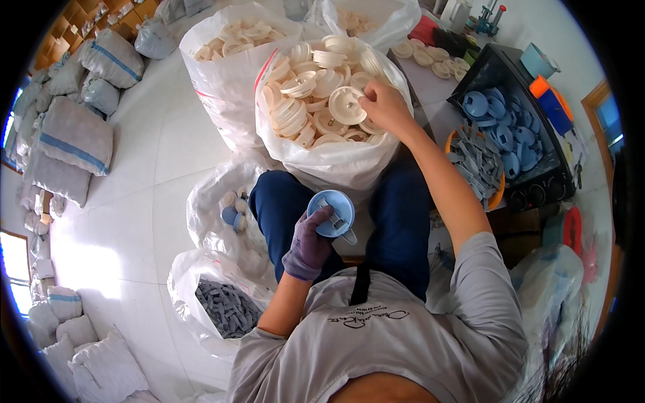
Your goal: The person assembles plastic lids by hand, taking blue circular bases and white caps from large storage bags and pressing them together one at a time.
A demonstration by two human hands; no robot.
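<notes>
Head view: the person sits with legs in dark blue trousers [396, 221], looking down at both hands. The left hand [309, 245], in a purple-grey glove, holds a round light-blue lid [331, 213] above the lap; its fingers [321, 216] are curled against the lid's left rim and underside, gripping it. A grey clip piece [338, 220] sits across the lid's inner face. The right hand [384, 104], bare, reaches forward into an open clear plastic bag [336, 158] of cream-white round discs [302, 101], which stands just ahead of the knees. Its fingers [368, 101] are bent and pinch the edge of one cream-white disc [347, 105] at the top of the heap. A second bag of the same discs [232, 67] stands to the left of the first and touches it; a third [376, 17] is behind. To the right, a dark crate [537, 171] holds light-blue lids [500, 121], and just beside it an orange bowl [496, 198] holds grey clip pieces [474, 158]. More cream discs [430, 57] lie on the table [430, 87] beyond the crate. At lower left, on the white tiled floor [148, 201], an open bag holds grey clips [225, 309], and another clear bag [215, 208] holds a few assembled blue-and-cream parts [234, 211]. Stuffed grey sacks [74, 134] line the far left side.
</notes>
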